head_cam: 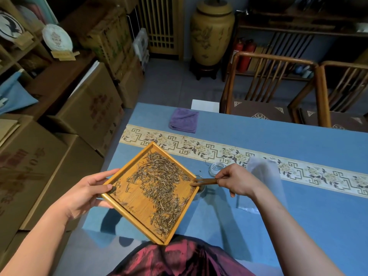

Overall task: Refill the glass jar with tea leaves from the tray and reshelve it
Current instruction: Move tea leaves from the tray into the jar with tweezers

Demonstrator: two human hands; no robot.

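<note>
My left hand (89,191) grips the left corner of a square bamboo tray (139,202), held above the table's near left edge. Dry tea leaves (159,182) cover most of the tray's right half. My right hand (237,181) pinches wooden tongs (205,181) whose tips reach the tray's right corner. The glass jar (201,189) stands on the table right under that corner, mostly hidden by the tray. Its glass lid (217,168) lies on the cloth just behind my right hand.
A blue cloth with a patterned runner (298,168) covers the table. A folded purple towel (184,120) lies at the far left. A clear plastic bag (264,182) lies right of my hand. Cardboard boxes (85,116) stand left, wooden chairs (268,86) beyond the table.
</note>
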